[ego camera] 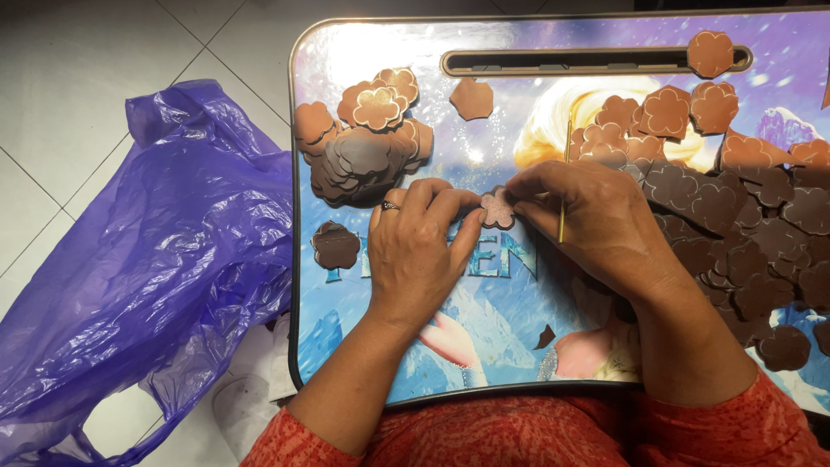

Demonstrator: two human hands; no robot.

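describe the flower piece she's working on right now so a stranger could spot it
On the picture-printed lap tray, look midway between the two heaps of brown flower-shaped foam cutouts. The pale pinkish-brown flower cutout sits there, pinched between the left hand and right hand. It alone is held, and it looks lighter than the heaped ones.

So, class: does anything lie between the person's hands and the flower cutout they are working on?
Nothing visible does. Both the left hand and right hand already touch the flower cutout with their fingertips. A thin stick sits by the right hand, beside the cutout, not across it.
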